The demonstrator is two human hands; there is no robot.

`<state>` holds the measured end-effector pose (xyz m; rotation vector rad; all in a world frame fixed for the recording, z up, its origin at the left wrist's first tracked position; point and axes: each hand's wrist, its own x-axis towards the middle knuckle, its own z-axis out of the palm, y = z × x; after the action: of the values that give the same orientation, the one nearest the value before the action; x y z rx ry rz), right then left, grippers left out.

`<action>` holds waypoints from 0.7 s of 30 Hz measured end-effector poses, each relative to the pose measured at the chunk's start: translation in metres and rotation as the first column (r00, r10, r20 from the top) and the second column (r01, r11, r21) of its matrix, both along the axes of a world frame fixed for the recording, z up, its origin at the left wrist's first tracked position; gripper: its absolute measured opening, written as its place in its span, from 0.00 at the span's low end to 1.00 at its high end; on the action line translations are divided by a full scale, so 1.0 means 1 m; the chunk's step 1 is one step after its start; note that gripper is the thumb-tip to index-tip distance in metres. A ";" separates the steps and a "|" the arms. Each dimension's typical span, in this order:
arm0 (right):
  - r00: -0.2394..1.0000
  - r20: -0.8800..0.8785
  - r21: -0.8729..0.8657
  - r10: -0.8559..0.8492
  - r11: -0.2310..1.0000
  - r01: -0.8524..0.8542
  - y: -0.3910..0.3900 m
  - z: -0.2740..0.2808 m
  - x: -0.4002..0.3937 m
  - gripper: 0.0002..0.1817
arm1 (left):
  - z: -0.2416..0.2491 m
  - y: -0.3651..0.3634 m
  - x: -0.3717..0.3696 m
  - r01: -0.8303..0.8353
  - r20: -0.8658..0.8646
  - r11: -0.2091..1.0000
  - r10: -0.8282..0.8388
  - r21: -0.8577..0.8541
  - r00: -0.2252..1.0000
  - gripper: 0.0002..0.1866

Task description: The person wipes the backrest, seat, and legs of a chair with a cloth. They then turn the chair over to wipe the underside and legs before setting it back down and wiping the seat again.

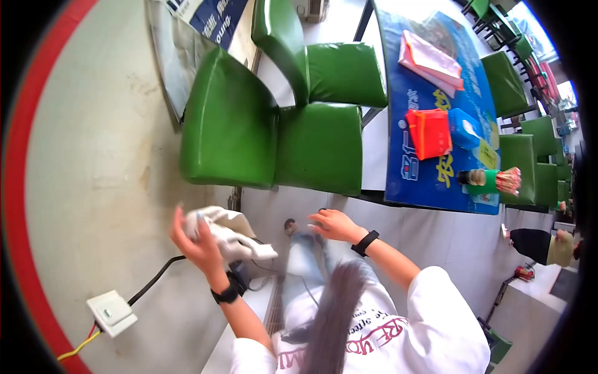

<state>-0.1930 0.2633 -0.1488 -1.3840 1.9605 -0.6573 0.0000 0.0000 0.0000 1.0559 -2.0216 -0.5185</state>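
Left hand (202, 248): grasping a pale cloth (232, 232), bunched at the fingers, with loose folds hanging toward the right hand; firmness of hold cannot be told. Right hand (337, 225): released, fingers loosely bent, apart from the cloth. The cloth is in front of the wall (93, 156), above and to the right of a switch (112, 313) in view. Beyond the hands are green chairs (229, 124) and a blue table (405, 181) bearing a red packet (430, 134), blue box (462, 128) and sticks (509, 181).
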 end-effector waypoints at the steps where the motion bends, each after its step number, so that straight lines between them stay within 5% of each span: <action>1: 0.999 -0.041 0.016 0.006 1.000 -0.006 0.000 -0.016 -0.012 0.15 | 0.002 -0.017 -0.024 -0.035 -0.007 0.999 0.035 0.005 0.999 0.28; 2: 0.997 -0.080 0.037 0.012 0.999 -0.009 0.003 -0.034 -0.021 0.14 | -0.003 -0.039 -0.045 -0.056 0.081 0.996 0.062 -0.066 0.995 0.31; 3: 0.993 -0.120 0.069 -0.025 0.997 0.034 0.052 0.049 -0.007 0.13 | 0.058 -0.025 -0.036 -0.081 0.162 0.997 0.081 -0.004 0.983 0.36; 8: 0.972 -0.136 0.060 -0.189 0.978 0.199 0.071 0.069 -0.014 0.13 | 0.026 -0.107 -0.072 -0.133 0.661 0.945 -0.104 0.298 0.743 0.50; 11: 0.971 -0.107 -0.016 -0.215 0.977 0.214 0.055 0.080 -0.024 0.13 | 0.039 -0.101 -0.077 -0.133 0.591 0.901 -0.155 0.413 0.791 0.37; 15: 0.987 -0.087 -0.092 -0.135 0.988 0.127 -0.016 0.101 -0.011 0.15 | 0.021 -0.097 -0.068 -0.159 0.575 0.923 -0.079 0.351 0.814 0.36; 21: 0.959 0.246 -0.176 -0.144 0.966 0.190 -0.136 0.130 0.053 0.33 | 0.016 -0.077 -0.032 -0.217 0.589 0.914 -0.029 0.343 0.807 0.36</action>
<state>-0.1395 0.1269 -0.0187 -1.1984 1.8771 -1.0700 -0.0320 -0.0768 0.0156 1.7322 -2.4322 -0.6194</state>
